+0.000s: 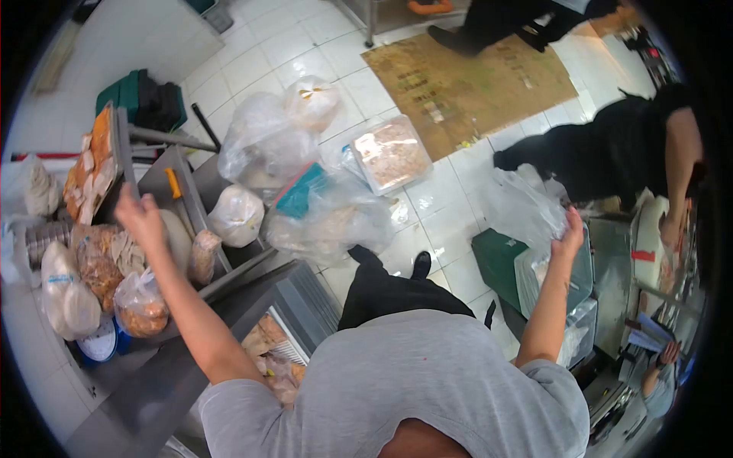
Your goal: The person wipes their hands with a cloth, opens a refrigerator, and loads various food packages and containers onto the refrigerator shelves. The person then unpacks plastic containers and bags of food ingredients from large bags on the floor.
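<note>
My left hand [140, 220] is raised over the left side, fingers apart and holding nothing that I can see. Close to it are a grey bin holding orange and white food pieces [90, 172] and a bag of brownish food [98, 256]. Out to the right, my right hand [566, 235] grips a clear plastic bag [519, 204], which hangs loosely above a green crate [495, 263]. What the bag contains, if anything, I cannot make out.
Several filled plastic bags [263, 137] and a clear package of pale food [391, 155] lie on the tiled floor. Below my left arm stands a grey container [294, 294]. A brown mat [473, 91] lies ahead. Other people stand at the far right and top.
</note>
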The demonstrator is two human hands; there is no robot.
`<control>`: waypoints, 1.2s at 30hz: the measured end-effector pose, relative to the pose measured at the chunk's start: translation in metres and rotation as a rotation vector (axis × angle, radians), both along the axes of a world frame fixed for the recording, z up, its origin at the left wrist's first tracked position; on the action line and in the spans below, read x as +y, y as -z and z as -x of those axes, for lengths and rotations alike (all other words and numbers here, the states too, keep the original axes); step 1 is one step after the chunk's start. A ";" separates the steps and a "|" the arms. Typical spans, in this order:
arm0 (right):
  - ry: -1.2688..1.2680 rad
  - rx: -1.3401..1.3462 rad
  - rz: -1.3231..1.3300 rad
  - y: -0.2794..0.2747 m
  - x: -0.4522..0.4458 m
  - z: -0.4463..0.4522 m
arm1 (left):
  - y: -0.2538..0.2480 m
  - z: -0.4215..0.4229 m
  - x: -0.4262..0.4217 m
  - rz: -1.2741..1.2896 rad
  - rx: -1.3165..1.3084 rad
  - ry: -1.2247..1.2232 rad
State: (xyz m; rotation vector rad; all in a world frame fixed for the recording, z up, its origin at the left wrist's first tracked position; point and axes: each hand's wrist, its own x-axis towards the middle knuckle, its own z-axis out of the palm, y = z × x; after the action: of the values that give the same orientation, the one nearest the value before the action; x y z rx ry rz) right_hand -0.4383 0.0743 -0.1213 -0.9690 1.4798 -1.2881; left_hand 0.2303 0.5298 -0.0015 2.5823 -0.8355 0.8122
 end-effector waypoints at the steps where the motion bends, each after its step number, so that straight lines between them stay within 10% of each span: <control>1: 0.048 -0.013 0.019 -0.009 0.003 0.037 | 0.026 0.014 -0.016 -0.062 0.170 -0.064; 9: 0.516 -0.058 0.063 -0.122 0.078 0.339 | 0.184 0.169 -0.077 -0.262 0.794 0.280; 15: 0.745 0.578 0.272 -0.108 0.063 0.442 | 0.200 0.286 -0.056 -0.404 1.069 0.281; 17: 0.444 1.129 -0.184 -0.061 0.043 0.520 | 0.223 0.305 -0.029 -0.515 1.055 0.254; 20: 0.438 1.826 -0.312 -0.063 0.050 0.371 | 0.235 0.330 -0.010 -0.540 1.123 0.240; 22: 0.179 1.800 -0.103 -0.037 0.042 0.343 | 0.248 0.341 0.001 -0.497 1.146 0.256; 24: -0.181 1.253 0.231 0.027 0.023 0.341 | 0.263 0.346 0.000 -0.536 1.199 0.224; 36: -1.092 0.620 -0.007 0.101 0.150 -0.070 | 0.357 0.338 0.037 -0.345 1.318 0.046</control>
State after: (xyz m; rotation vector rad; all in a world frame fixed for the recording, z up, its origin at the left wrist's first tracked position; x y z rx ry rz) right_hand -0.3680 0.2242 -0.2228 -1.9046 1.0311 -0.1786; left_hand -0.1073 0.5664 -0.3582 2.5450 -0.5630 -1.0813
